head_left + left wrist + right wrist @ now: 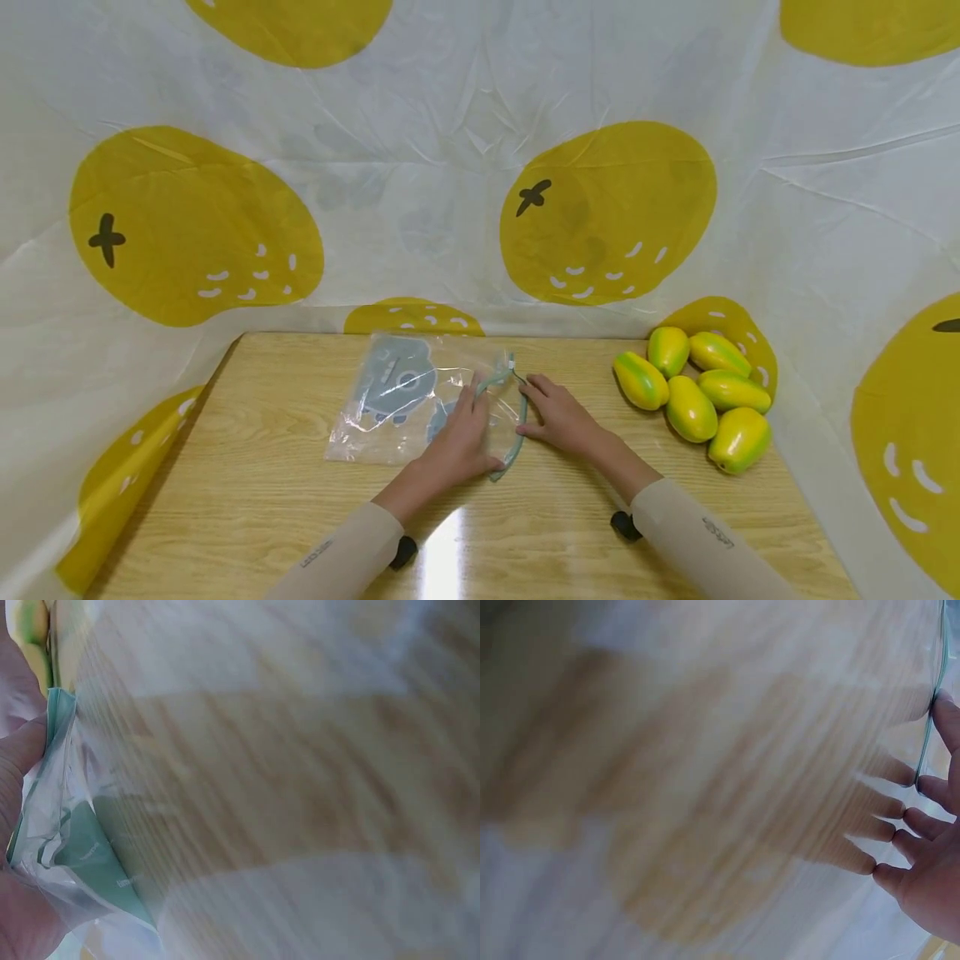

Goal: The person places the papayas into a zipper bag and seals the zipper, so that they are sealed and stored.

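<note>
Though glossy, table (255,467) beneath bag (405,362); fruit-printed backdrop (420,208)

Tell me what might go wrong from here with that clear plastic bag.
The green-edged mouth of the clear plastic bag gapes between the left grip and right grip; it might collapse if either slips. The bag looks thin and creased, so a hard pull could tear it. The rounded yellow-green fruits lie clustered beyond the right grip; a bump might set one rolling across the table.
</note>
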`<action>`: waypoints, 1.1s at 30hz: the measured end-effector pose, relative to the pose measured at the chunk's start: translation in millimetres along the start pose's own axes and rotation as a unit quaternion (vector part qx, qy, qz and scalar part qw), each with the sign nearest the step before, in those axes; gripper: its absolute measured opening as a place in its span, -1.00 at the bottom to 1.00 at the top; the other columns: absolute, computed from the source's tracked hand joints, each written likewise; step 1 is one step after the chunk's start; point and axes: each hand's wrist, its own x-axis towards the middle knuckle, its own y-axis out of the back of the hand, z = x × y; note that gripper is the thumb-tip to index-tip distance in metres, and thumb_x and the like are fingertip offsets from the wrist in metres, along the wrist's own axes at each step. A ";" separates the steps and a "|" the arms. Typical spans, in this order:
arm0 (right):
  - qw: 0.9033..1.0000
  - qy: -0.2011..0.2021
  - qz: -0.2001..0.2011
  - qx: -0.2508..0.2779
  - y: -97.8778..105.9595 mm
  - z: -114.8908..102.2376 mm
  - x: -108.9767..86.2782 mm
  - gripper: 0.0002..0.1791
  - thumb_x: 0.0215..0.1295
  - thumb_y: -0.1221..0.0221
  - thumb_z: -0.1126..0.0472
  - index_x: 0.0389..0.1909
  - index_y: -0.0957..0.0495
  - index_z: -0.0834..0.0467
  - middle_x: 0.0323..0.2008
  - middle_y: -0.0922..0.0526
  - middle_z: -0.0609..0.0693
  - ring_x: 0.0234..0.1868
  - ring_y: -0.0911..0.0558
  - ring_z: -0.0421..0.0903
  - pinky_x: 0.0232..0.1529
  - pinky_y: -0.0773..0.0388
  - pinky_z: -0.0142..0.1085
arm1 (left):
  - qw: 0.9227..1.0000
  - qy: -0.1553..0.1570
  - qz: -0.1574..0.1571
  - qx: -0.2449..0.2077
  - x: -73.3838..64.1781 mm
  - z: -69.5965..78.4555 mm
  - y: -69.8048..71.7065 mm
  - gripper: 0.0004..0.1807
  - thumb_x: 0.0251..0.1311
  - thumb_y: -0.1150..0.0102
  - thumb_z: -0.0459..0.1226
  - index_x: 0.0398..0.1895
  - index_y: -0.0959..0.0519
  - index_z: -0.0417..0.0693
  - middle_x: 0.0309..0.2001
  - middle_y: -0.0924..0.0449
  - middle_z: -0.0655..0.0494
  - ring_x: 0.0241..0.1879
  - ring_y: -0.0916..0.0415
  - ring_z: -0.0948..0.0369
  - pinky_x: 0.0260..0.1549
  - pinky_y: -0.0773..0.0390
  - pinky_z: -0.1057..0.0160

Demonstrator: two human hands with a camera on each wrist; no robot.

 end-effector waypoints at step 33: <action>0.999 -0.017 -0.008 -0.037 3.3 -10.3 -3.1 -0.11 0.24 -0.43 -0.13 0.41 -0.40 0.34 0.42 -0.37 0.34 0.36 -0.49 0.30 0.34 -0.47 0.15 | 0.999 0.011 -0.031 0.017 -2.1 -5.8 -3.3 0.45 -0.25 -0.63 0.25 0.60 -0.07 -0.31 0.69 0.34 -0.21 0.60 0.09 -0.31 0.28 -0.32 -0.47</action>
